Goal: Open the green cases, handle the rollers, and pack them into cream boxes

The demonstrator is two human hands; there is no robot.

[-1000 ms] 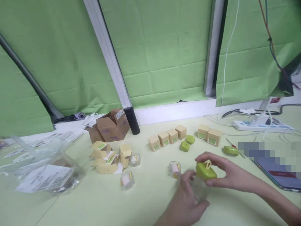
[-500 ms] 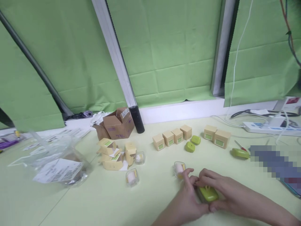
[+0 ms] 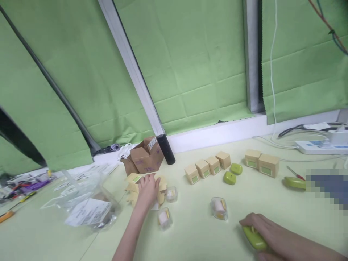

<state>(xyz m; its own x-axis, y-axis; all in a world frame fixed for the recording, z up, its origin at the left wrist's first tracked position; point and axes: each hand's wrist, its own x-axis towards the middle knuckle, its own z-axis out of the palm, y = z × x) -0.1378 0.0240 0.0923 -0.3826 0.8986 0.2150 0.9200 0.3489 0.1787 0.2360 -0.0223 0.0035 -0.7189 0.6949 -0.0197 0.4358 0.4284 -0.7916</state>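
Observation:
My right hand (image 3: 262,232) is wrapped round a small green rounded case (image 3: 254,238) at the lower right, just above the table. To the left, my left hand (image 3: 149,188) reaches over a pile of opened small cardboard boxes (image 3: 133,181). Its fingers are apart and bent down at the boxes; whether they touch one I cannot tell. Beside that hand lie two clear plastic packs, one pack (image 3: 172,194) farther back and one pack (image 3: 164,218) nearer. A third clear pack (image 3: 219,208) with pale pink and yellow contents lies between my hands.
Several closed small boxes (image 3: 203,169) stand in a row, with two green cases (image 3: 230,178) beside them. Two more boxes (image 3: 268,165) are farther right. A brown carton (image 3: 146,159), black cylinder (image 3: 166,149), plastic bag (image 3: 89,212), screwdriver (image 3: 299,177) and power strip (image 3: 320,147) surround the work area.
My left hand has let go of the green case and moved left to the opened boxes. The right hand keeps the case, now turned and farther right. The view has shifted left.

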